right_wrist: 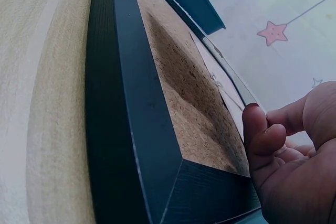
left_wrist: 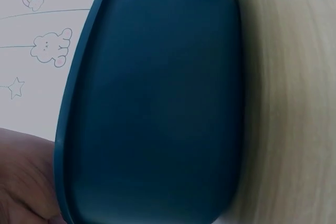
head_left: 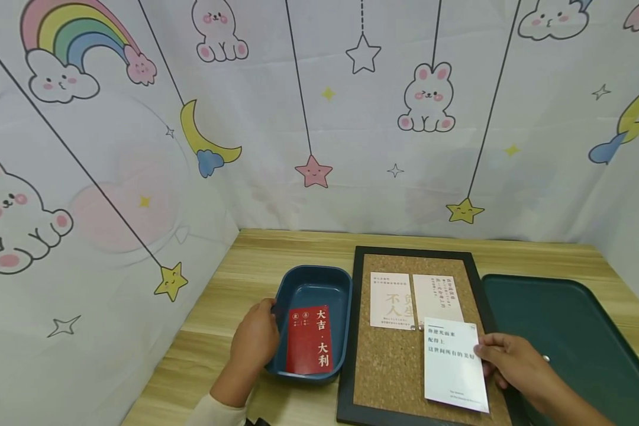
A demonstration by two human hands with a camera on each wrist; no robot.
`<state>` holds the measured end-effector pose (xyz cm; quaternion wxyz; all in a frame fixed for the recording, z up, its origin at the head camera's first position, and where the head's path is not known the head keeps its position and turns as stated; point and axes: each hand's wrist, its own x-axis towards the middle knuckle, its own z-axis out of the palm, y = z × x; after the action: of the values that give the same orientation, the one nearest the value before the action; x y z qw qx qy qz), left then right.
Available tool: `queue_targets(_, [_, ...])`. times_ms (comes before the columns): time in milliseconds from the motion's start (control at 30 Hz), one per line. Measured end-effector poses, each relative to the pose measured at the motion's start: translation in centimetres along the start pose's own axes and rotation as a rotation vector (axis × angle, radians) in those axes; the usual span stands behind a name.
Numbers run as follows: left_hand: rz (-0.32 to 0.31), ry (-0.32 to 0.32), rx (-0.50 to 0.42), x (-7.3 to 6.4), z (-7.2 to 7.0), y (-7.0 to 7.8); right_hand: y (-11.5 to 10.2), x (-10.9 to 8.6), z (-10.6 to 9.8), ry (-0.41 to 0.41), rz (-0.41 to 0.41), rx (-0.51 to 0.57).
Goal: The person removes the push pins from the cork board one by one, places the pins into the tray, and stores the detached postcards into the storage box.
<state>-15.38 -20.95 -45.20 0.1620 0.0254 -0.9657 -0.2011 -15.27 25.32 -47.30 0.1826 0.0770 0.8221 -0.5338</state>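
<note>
In the head view my right hand [head_left: 519, 367] pinches the right edge of a white printed card [head_left: 452, 370] between thumb and fingers. The card is held over the lower right of a black-framed cork board [head_left: 380, 370]; the right wrist view shows its shadow on the cork [right_wrist: 184, 72]. Two pale cards [head_left: 391, 296] [head_left: 438, 293] are on the board's upper half, side by side, with small pins at their lower corners. My left hand [head_left: 254, 337] grips the left rim of a blue plastic bin [head_left: 311, 294]. A red card [head_left: 303, 340] with white lettering lies inside it.
Right of the board lies a dark green tray [head_left: 570, 325], with a small shiny pin [head_left: 546, 358] on it beside my right hand. All stand on a wood-grain table [head_left: 223, 278]. A white cloth backdrop [head_left: 351, 118] with cartoon prints rises behind and at both sides.
</note>
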Motion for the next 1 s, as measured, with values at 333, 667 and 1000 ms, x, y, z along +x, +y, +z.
queue_targets(333, [-0.037, -0.039, 0.009, 0.2, -0.2, 0.1, -0.4, 0.1, 0.1, 0.012, 0.002, 0.001])
queue_targets(667, [-0.046, -0.053, -0.034, 0.7, -0.5, -0.5, -0.7, 0.1, 0.5, -0.015, -0.029, 0.054])
queue_targets(1000, [-0.08, -0.121, -0.099, 1.0, -1.1, -1.1, -1.0, 0.1, 1.1, -0.029, -0.044, 0.09])
